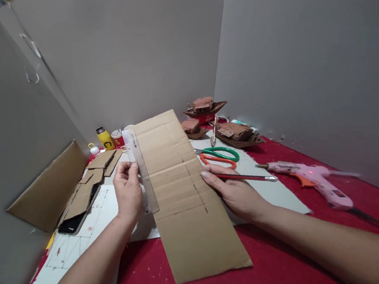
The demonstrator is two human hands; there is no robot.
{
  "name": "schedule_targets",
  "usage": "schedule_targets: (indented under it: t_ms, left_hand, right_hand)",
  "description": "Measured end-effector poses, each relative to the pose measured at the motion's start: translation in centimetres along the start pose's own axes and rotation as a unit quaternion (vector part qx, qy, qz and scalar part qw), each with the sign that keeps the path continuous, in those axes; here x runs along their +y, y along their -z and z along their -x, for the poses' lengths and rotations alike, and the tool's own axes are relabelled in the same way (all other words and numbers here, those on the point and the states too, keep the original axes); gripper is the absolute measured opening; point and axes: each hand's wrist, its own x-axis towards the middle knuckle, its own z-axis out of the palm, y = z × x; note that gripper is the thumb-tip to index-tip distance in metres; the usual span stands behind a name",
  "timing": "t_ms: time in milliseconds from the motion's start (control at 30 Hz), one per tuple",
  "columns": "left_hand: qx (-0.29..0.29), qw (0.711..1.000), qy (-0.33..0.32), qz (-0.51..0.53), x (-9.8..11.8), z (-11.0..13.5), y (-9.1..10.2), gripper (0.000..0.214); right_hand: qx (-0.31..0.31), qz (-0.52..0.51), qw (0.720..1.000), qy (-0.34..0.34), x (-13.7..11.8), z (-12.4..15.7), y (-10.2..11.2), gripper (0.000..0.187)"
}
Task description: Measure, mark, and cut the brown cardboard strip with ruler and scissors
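Note:
A long piece of cardboard (177,193) is held up at a slant in front of me, with pencil lines drawn across and down its face. My left hand (129,191) is closed at its left side, pinching a clear ruler (143,178) that lies along that edge. At the right edge, my right hand (236,196) grips the cardboard with the thumb on its front; the fingers behind are hidden. A red and black pencil (247,177) sticks out of the same hand, pointing right. Scissors (224,153) with green and orange handles lie just beyond.
Brown model boats (238,133) stand at the back right. A pink glue gun (315,178) with a cord lies right. Cardboard scraps (88,193) cover part of a phone (71,224) at left, on white drawn-on paper (82,248). A yellow bottle (105,139) stands behind; grey panels (132,53) enclose the table.

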Motion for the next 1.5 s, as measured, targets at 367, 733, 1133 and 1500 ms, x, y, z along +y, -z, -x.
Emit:
schedule_targets:
  t_ms: [367,733,1133,1500]
  left_hand:
    - [0.006,1.0,0.018,0.015,0.08,0.45,-0.06,0.019]
    - [0.015,1.0,-0.002,0.006,0.67,0.52,-0.26,0.016]
    - [0.013,1.0,-0.027,-0.009,0.15,0.45,-0.06,0.014]
    - [0.018,0.999,-0.03,-0.008,0.12,0.37,-0.12,0.016]
  right_hand:
    - [0.024,0.022,0.999,-0.009,-0.23,-0.01,-0.28,0.031]
    - [0.01,0.007,1.0,-0.009,0.01,0.14,-0.27,0.028]
    - [0.016,0.029,0.999,-0.007,0.23,0.14,-0.24,0.03]
    - [0.004,0.027,1.0,-0.015,-0.04,0.36,-0.24,0.031]
